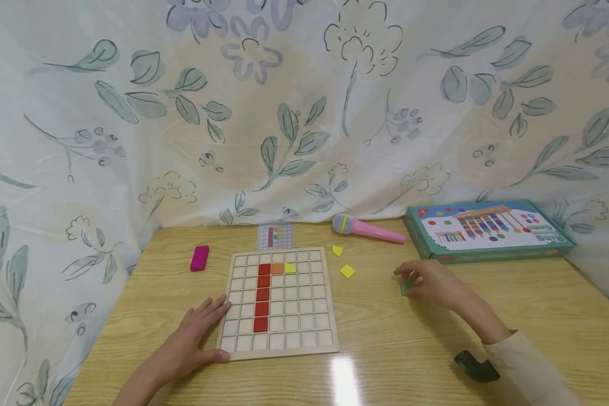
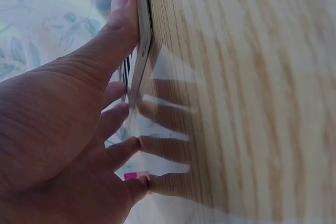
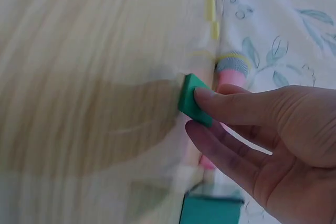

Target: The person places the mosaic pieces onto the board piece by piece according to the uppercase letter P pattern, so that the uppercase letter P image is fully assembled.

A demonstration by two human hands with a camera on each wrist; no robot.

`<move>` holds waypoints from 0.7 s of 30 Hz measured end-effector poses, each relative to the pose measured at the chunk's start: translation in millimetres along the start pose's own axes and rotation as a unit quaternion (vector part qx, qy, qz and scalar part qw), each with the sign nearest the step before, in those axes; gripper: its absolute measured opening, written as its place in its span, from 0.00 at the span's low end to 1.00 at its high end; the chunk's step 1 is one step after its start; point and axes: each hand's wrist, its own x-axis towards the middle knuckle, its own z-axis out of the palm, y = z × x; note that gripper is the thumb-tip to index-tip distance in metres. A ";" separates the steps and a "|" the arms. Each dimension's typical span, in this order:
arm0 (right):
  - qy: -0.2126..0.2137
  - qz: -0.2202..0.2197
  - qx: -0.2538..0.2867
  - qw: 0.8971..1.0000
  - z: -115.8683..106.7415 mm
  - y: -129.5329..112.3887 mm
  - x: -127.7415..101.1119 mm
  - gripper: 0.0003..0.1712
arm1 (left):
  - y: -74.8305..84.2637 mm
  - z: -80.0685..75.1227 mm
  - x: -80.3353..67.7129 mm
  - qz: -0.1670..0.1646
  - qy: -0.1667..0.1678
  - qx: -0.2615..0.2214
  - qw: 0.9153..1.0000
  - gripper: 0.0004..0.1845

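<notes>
- Green tile (image 3: 195,99): small flat square, pinched at its edge between thumb and fingertips of the right hand (image 1: 431,283); sits on or just above the table (image 1: 487,304), right of centre, nearer the far edge than the near one.
- No real long axis — square. In the right wrist view it is tilted, one corner up, broad face partly toward the camera.
- Grid board (image 1: 279,301) lies to the left of the tile, well apart. Red column, an orange and a yellow piece fill some cells.
- Left hand (image 1: 195,338): fingers spread and straight, flat on the table, thumb pressed against the board's near-left edge; grips nothing.
- Right hand is the nearer one to the tile; left is across the board.
- Two yellow pieces (image 1: 347,271) lie between board and tile.
- Pink microphone (image 1: 367,228) and boxed game (image 1: 487,230) along the far edge; magenta block (image 1: 199,257) left of the board.
</notes>
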 end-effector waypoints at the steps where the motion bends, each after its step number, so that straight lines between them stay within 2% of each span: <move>1: -0.003 -0.004 0.001 1.000 1.2 -3.0 2.7 0.20 | 0.0 0.1 -0.2 0.001 0.001 -0.001 1.000 0.51; 12: 0.006 -0.071 0.009 0.997 22.2 -39.3 38.2 0.16 | 0.7 0.6 0.1 0.000 -0.001 -0.002 1.000 0.51; 21: -0.019 -0.100 0.054 0.993 47.4 -83.6 72.4 0.17 | 0.7 0.1 1.4 -0.004 -0.004 -0.001 1.000 0.51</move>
